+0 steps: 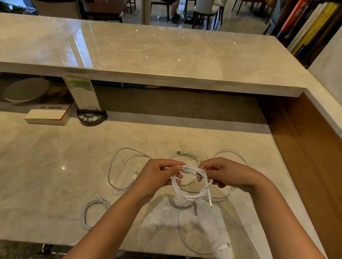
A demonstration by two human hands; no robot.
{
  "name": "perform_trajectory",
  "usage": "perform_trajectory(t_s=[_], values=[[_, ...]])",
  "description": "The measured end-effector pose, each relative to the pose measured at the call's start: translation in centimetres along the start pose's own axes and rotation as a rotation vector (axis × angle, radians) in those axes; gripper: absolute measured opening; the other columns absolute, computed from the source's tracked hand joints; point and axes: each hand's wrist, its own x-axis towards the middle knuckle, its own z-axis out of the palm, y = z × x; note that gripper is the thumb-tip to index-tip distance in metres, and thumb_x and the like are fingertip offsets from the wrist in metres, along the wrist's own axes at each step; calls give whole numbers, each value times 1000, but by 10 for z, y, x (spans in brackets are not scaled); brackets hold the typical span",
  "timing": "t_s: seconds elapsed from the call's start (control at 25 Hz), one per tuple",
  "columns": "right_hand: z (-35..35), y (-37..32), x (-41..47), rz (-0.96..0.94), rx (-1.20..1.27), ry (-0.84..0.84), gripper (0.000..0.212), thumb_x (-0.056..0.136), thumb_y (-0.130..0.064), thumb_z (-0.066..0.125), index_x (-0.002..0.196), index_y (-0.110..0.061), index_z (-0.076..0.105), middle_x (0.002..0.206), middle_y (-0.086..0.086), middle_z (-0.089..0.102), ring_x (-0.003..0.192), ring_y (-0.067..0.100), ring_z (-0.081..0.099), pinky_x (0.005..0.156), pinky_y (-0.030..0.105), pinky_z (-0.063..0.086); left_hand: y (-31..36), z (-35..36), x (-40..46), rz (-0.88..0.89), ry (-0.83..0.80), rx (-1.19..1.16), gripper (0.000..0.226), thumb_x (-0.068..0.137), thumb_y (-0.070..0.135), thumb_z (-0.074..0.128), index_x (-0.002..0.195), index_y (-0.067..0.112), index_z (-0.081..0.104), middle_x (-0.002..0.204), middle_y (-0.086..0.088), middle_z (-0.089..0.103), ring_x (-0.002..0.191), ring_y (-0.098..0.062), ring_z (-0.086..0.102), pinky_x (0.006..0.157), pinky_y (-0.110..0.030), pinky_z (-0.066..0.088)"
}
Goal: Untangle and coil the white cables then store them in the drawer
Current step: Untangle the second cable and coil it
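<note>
Just below the middle of the frame, both hands meet above a pale marble desk [38, 169], each gripping the same coiled white cable [190, 184]. At centre, the left hand [157, 175] has its fingers curled round the left side of the coil's top, thumb pressed over the bundled strands. To its right, the right hand [226, 173] pinches the top right of the coil between thumb and curled fingers. From these two grips the coil hangs as a loose ring of several turns, and one plug end [210, 203] dangles from its lower right, clear of the desk. Behind and beneath the hands a loose white cable [113, 165] sprawls over the marble in wide loops, reaching from left of centre round to the right of the hands. Toward the lower left, a small coiled cable [90, 211] lies flat, partly hidden by the left forearm. Toward the lower right, another cable [185, 240] curves across the desk and ends in a connector near the front edge. At the far left edge of the desk sit a white box [45, 116] and, just beside it, a dark round-based stand [91, 117] holding an upright card. A raised marble counter [152, 51] spans the upper half of the frame.
</note>
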Motion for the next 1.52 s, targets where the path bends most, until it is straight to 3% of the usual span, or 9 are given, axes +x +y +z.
perform_trajectory(t_s=[0.16, 0.36, 0.56, 0.76, 1.08, 1.16, 1.28, 1.4, 1.52], values=[[-6, 8, -4, -31, 20, -81, 22, 93, -10, 49, 80, -12, 66, 64, 0, 44, 54, 8, 34, 51, 18, 32, -1, -1, -1, -112, -55, -80, 19, 90, 3, 55, 91, 11, 72, 63, 3, 70, 58, -7, 64, 59, -17, 51], [12, 6, 9, -53, 331, 235, 27, 94, -7, 44, 74, -12, 62, 62, 0, 49, 56, 10, 40, 53, 21, 33, -5, 5, 0, -56, 44, -184, 19, 88, 0, 55, 100, 3, 70, 70, -2, 72, 61, -11, 66, 60, -20, 53], [33, 3, 5, -44, 625, 271, 31, 98, -19, 39, 89, -7, 66, 65, 5, 63, 58, 16, 57, 54, 23, 44, -9, 13, -6, 75, 219, -125, 19, 86, -2, 58, 88, 12, 71, 73, -6, 73, 70, -17, 72, 61, -21, 54], [42, 5, 4, -130, 460, 383, 25, 97, -12, 42, 93, -9, 67, 60, -1, 58, 55, 12, 53, 51, 19, 38, -2, 6, -10, 161, 77, -8, 25, 82, -5, 61, 100, 12, 64, 103, -5, 69, 84, -16, 72, 69, -29, 58], [42, 2, 1, -189, 450, 405, 26, 96, -11, 44, 110, -15, 66, 57, -3, 46, 52, 9, 44, 49, 15, 36, -1, 6, -10, 333, 203, 75, 6, 83, 2, 64, 81, 8, 65, 92, 6, 73, 79, -11, 72, 69, -22, 56], [38, 2, -1, -209, 372, 419, 24, 95, -10, 48, 111, -18, 62, 58, -1, 47, 53, 9, 45, 54, 18, 41, -2, 1, -6, 298, 215, 34, 13, 84, 0, 62, 76, 10, 64, 89, 5, 73, 79, -12, 72, 68, -25, 57], [40, 3, -1, -218, 104, 496, 20, 93, -11, 52, 90, -29, 62, 60, -4, 59, 52, 9, 55, 61, 19, 46, -6, 0, -4, 183, 237, -94, 9, 85, 0, 60, 77, 2, 62, 90, -8, 73, 79, -16, 72, 63, -23, 56], [47, 2, 9, -226, -165, 609, 11, 86, -15, 63, 90, -22, 71, 77, -4, 66, 66, 8, 59, 67, 19, 45, -10, -2, -7, 79, 251, -166, 8, 87, 3, 59, 80, 0, 62, 88, -14, 72, 78, -18, 72, 62, -22, 55], [57, -5, 23, -218, -135, 629, 10, 80, -16, 70, 88, -18, 75, 72, -6, 66, 64, 6, 57, 62, 20, 44, -9, -20, -12, 26, 266, -174, 6, 87, 6, 59, 86, 9, 64, 90, -11, 72, 80, -17, 72, 68, -27, 58]])
